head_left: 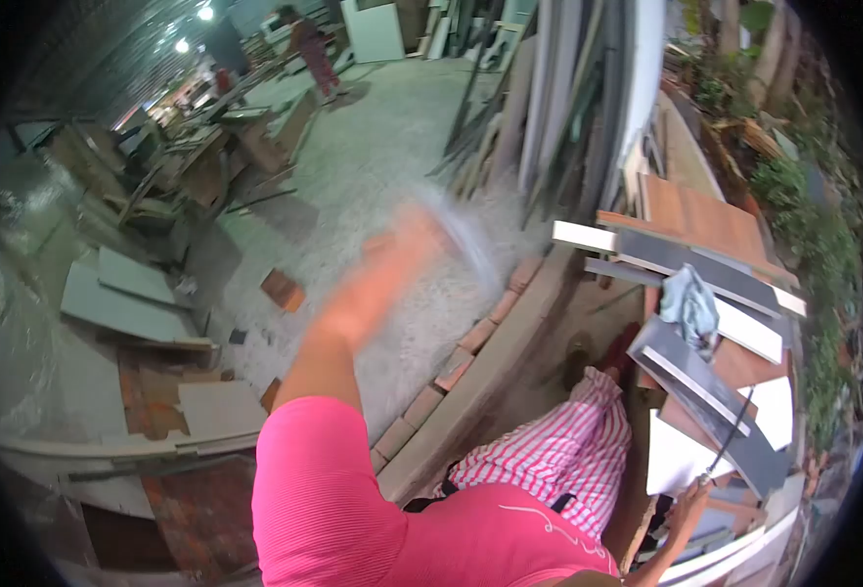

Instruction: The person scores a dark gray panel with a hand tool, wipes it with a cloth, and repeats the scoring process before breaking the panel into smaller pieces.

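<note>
A: While the left hand (377, 284) shows only as a blur left of the pile of cut grey and brown boards (705, 230), can you read its fingers?

B: No, I cannot tell; one pale streak (465, 235) smears beside it.

A: And the right hand (690, 501)?

B: At the pile's near end, fingers clamped on one thin dark metal rod (730, 435). One blue-grey cloth (690, 303) lies atop the pile.

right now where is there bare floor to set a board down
Bare concrete floor runs between the leaning boards and the workbenches, and beyond the brick row. Crowded: the offcut pile beside your right hand holding a thin blade; left hand is blurred.
</note>
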A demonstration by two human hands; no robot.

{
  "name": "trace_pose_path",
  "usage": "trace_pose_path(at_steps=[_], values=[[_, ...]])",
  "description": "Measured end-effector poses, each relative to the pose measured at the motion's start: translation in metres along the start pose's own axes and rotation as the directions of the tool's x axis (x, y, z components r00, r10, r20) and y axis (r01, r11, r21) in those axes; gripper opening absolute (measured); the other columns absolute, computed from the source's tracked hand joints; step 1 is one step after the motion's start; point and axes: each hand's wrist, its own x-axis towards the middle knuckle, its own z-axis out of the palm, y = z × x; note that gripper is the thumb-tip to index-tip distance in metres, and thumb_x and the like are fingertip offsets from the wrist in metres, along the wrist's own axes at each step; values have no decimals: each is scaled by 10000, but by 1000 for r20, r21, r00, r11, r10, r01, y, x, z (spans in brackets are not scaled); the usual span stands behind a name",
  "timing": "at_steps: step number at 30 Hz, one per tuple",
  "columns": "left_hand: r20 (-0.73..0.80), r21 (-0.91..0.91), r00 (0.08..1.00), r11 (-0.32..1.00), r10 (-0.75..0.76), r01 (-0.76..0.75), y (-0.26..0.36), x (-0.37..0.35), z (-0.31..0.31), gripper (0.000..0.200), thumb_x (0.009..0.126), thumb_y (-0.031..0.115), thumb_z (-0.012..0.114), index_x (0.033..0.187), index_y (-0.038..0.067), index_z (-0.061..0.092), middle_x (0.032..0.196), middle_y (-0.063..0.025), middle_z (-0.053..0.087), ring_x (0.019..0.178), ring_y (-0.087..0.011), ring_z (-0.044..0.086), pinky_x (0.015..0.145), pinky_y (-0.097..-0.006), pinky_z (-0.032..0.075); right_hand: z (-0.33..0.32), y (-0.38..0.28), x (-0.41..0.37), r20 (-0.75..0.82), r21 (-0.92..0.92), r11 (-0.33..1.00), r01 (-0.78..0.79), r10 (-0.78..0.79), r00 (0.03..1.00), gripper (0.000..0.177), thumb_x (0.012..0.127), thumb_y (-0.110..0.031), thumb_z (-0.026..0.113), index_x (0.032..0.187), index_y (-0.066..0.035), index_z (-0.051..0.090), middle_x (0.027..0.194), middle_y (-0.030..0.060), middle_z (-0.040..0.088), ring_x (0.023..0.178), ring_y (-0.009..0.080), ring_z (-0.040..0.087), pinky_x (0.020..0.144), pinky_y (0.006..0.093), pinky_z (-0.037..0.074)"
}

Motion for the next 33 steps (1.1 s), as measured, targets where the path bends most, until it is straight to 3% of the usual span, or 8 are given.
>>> trace_pose_path(at_steps=[1,5,9,12,14,15,24,33], values=[[-565,-52,794,950,226,-307,84,47,-115,628,861,360,644,1314,38,351,1210,-145,536,959,-310,624,789,-487,521,-4,7,-1,28,-16,1000,-12,13,1000,402,998,-228,432,1336,-21,365,803,127,531,431,148,438,347,282,361],[-838,-207,470,634,278,-745,286,20,-328,829,897,452,622,1458,33,178,1342,-193,445,1008,-356,609,793,-542,524,-2,-21,-27,-31,-16,999,-34,33,999,348,1008,-275,421,1264,-39,417,684,47,479,422,103,409,346,252,370],[-300,258,646,711,702,-654,201,6,-171,338,892,249,570,1156,43,525,1067,-134,577,825,-281,620,719,-403,517,5,-36,-32,-15,156,986,-64,67,998,266,1014,-306,422,1149,-78,450,605,-16,399,423,67,387,347,225,334],[477,619,667,320,572,-718,36,-36,27,345,925,285,502,1140,28,584,1105,-161,618,977,-288,591,880,-414,462,3,-23,-28,-28,109,991,-75,78,997,268,1013,-306,429,1153,-79,447,603,-18,394,426,69,386,356,228,337],[941,331,278,354,-194,-874,-20,-133,152,549,930,435,496,1293,26,542,1255,-197,581,1152,-351,552,989,-457,422,2,-25,-22,3,98,987,-127,128,992,308,1014,-305,435,1217,-73,429,640,-12,413,451,66,397,373,228,347],[892,-67,-208,336,-401,-939,-32,-161,208,629,885,485,558,1298,12,526,1234,-215,588,1135,-362,561,974,-458,433,4,-31,-24,7,91,987,-133,133,991,308,1014,-305,435,1217,-73,429,640,-12,413,451,66,397,373,228,347],[427,-82,88,135,900,-987,67,-299,441,365,841,215,605,1112,-23,552,1202,-241,491,1213,-431,431,1031,-599,288,1,-30,-29,8,139,990,1,-3,1000,365,1012,-298,448,1310,-91,404,730,8,452,492,69,422,406,223,376],[650,30,233,282,724,-959,49,-291,484,343,872,242,544,1072,-28,613,1166,-255,551,1215,-468,442,1070,-691,132,-11,-32,-24,77,87,995,-39,32,997,440,1004,-256,443,1402,-90,358,751,34,477,515,84,444,425,230,384]])
